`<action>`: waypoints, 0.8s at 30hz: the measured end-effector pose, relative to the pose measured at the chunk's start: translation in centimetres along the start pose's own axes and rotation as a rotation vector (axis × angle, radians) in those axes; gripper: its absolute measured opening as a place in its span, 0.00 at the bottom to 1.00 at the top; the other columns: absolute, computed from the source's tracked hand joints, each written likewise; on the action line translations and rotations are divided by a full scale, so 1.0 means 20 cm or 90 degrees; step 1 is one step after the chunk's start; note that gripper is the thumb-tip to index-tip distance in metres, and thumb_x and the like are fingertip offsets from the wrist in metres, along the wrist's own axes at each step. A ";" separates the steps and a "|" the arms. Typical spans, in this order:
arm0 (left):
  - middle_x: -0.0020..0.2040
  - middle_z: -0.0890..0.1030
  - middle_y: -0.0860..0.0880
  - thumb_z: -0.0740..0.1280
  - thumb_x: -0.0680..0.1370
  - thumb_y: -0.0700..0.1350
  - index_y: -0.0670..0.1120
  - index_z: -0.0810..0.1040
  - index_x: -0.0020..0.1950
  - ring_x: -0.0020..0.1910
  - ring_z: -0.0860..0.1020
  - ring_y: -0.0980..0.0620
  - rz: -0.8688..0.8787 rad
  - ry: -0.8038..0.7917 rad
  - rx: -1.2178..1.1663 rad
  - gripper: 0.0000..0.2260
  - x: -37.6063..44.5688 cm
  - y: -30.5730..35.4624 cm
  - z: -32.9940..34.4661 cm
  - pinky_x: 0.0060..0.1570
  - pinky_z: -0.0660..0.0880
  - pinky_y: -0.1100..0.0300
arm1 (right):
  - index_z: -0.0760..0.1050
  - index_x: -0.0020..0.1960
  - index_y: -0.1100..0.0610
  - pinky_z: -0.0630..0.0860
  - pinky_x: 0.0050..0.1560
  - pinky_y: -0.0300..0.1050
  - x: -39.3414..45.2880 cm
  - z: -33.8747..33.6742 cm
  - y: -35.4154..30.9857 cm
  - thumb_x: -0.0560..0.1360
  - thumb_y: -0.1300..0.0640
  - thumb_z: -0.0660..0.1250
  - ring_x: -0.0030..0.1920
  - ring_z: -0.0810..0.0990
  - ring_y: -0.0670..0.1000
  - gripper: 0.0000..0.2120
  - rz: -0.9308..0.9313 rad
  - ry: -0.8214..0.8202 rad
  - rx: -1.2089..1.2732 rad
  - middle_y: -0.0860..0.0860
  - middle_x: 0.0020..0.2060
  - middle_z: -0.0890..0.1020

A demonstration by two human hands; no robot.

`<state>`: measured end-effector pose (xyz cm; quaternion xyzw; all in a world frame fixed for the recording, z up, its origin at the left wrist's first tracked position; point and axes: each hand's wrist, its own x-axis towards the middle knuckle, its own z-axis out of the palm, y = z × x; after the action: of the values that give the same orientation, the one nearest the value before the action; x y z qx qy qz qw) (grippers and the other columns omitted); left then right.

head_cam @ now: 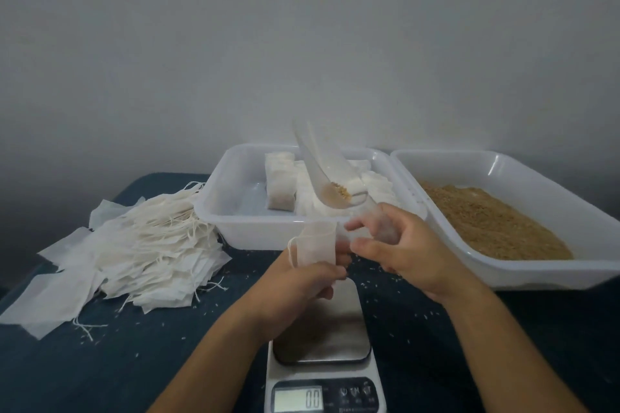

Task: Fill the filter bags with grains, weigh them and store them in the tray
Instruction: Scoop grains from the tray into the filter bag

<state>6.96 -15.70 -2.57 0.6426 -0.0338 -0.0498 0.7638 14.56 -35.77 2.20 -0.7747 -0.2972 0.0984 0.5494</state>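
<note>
1. Dark blue cloth-covered table [100, 362], scattered with stray grains.
2. White rectangular plastic tray of brown grains [536, 245], at 2 o'clock from the hands.
3. White rectangular plastic storage tray [235, 221], at 12 o'clock, holding filled filter bags [280, 188].
4. Heap of flat empty white paper filter bags with strings [141, 251], at 9 o'clock.
5. White digital kitchen scale with steel platform [322, 359], at 6 o'clock, platform bare, display apparently at zero.
6. Left hand [302, 285], pinching one small white drawstring filter bag [317, 245] upright above the scale.
7. Right hand [402, 245], fingers curled round a translucent plastic spoon [332, 184] carrying a few grains, its bowl over the storage tray; fingertips at the bag's mouth.
8. Step judged: filling. Next calls for spreading the mouth, tipping in grains, then weighing.
</note>
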 end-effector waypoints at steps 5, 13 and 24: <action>0.53 0.82 0.47 0.77 0.71 0.48 0.54 0.84 0.56 0.53 0.80 0.49 0.020 -0.090 -0.011 0.14 -0.02 -0.01 0.02 0.44 0.77 0.61 | 0.77 0.55 0.59 0.75 0.30 0.36 -0.01 0.07 0.05 0.74 0.56 0.78 0.33 0.79 0.44 0.14 -0.028 -0.037 0.056 0.50 0.45 0.86; 0.53 0.83 0.47 0.75 0.77 0.45 0.50 0.82 0.61 0.52 0.81 0.48 0.129 -0.057 0.123 0.12 -0.03 0.03 0.03 0.52 0.80 0.51 | 0.74 0.43 0.54 0.74 0.29 0.36 -0.09 0.11 0.06 0.72 0.51 0.77 0.31 0.77 0.43 0.13 -0.110 0.032 0.121 0.49 0.34 0.80; 0.40 0.83 0.52 0.72 0.73 0.41 0.51 0.84 0.47 0.39 0.79 0.53 0.161 0.079 0.146 0.07 -0.04 0.08 -0.02 0.36 0.77 0.60 | 0.74 0.44 0.58 0.72 0.28 0.40 -0.10 0.14 0.10 0.71 0.51 0.77 0.27 0.73 0.48 0.14 -0.041 0.108 0.116 0.54 0.32 0.77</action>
<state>6.34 -14.97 -1.12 0.7177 -0.0725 0.0906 0.6866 12.39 -35.05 -1.08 -0.7173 -0.2639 0.0415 0.6435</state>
